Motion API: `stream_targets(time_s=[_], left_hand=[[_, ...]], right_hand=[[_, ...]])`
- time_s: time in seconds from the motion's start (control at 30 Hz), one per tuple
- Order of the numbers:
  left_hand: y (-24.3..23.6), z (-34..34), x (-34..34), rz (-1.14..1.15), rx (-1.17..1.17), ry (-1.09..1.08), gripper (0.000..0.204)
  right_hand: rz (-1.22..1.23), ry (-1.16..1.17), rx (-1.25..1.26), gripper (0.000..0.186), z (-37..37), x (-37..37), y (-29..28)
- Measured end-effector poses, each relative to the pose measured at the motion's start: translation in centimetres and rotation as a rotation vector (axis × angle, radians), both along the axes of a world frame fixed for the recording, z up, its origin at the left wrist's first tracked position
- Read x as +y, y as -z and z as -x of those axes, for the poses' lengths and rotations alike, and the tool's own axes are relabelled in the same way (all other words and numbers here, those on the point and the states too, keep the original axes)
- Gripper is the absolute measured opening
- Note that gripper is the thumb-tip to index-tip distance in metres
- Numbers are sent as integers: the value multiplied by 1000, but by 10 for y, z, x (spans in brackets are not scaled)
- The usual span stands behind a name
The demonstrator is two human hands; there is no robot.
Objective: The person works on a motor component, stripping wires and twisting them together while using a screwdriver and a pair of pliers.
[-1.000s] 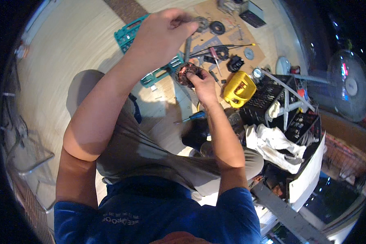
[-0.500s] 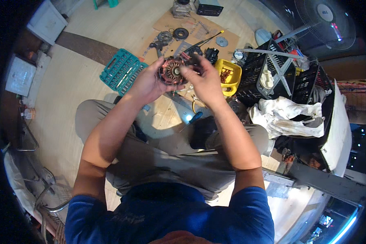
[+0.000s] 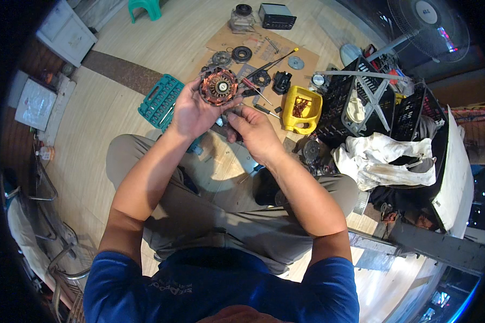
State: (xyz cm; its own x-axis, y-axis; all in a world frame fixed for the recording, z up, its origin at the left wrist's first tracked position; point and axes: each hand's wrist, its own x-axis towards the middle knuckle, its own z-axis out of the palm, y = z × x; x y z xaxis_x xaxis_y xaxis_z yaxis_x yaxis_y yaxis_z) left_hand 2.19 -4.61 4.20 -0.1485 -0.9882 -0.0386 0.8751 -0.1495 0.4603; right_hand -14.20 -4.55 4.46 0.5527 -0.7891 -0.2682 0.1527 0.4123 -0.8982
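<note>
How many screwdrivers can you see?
3: a red-handled screwdriver on the cardboard, a black-handled one left of the yellow container, a blue-handled one nearer the legs. Others may be hidden.

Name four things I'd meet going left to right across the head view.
Teal plastic tool case, round copper-wound metal part in the left hand, yellow cut-open plastic jug, crumpled white cloth.

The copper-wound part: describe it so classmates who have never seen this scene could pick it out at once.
Find the brown cardboard on the floor, upper middle of the picture. At its near end, the person's left hand holds a round copper-wound part. Its reddish copper windings set it apart from the plain black ring and flat grey disc on the cardboard.
</note>
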Motion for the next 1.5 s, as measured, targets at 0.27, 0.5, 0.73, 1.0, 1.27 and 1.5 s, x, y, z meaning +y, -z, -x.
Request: stream_targets(time_s=[0.27, 0.5, 0.73, 1.0, 1.27, 1.5], left_hand=[[1, -2, 5, -31, -106, -107, 50], [9, -9, 7, 32, -70, -133, 46], [-4, -11, 12, 8, 29, -144, 46], [5, -9, 14, 72, -16, -206, 41], [10, -6, 11, 103, -263, -425, 43], [1, -35, 5, -73, -14, -404, 60]], right_hand=[[299, -166, 160, 21, -5, 15, -7], [608, -193, 356, 22, -11, 22, -9], [827, -298, 543, 24, -7, 21, -21], [1085, -280, 605, 21, -5, 19, -7], [1096, -369, 817, 18, 0, 16, -4], [1155, -274, 1073, 14, 16, -3, -6]])
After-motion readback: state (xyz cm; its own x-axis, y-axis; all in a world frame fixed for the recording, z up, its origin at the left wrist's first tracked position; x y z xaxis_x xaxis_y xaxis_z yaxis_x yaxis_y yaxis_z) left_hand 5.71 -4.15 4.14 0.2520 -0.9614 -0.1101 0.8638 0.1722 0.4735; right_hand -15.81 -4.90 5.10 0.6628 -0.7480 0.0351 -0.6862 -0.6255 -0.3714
